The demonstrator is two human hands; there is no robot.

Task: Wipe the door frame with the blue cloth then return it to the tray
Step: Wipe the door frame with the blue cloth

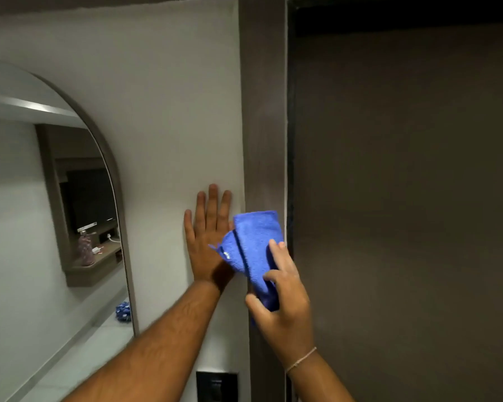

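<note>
At far left an arched mirror (55,184) hangs on the pale wall (163,97), reflecting a shelf unit and a dim room; the floor shows in its lower part. The left hand (208,236) lies flat on the wall just beside the frame, fingers spread and holding nothing, apparently bracing the body. Below it a dark switch plate (217,385) sits low on the wall. Next comes the cloth (254,250), blue, folded into a pad and pressed against the grey-brown frame (263,111), its loose corner lapping over the edge of the left hand. It looks soft, light and limp, a napped microfibre that should grip the frame rather than slide, and cannot break; I judge it is best held as now, bunched at the lower end with the flat of the fold left free to bear on the surface. The right hand (282,297) is closed around that lower end, thumb on one side and fingers over the face, a thin band on the wrist. The frame is a narrow upright strip, smooth and matt, running up out of reach of this stroke. To its right the door (404,198) is dark, flat and shut, as far as the dim light lets me tell. No tray is in view.
</note>
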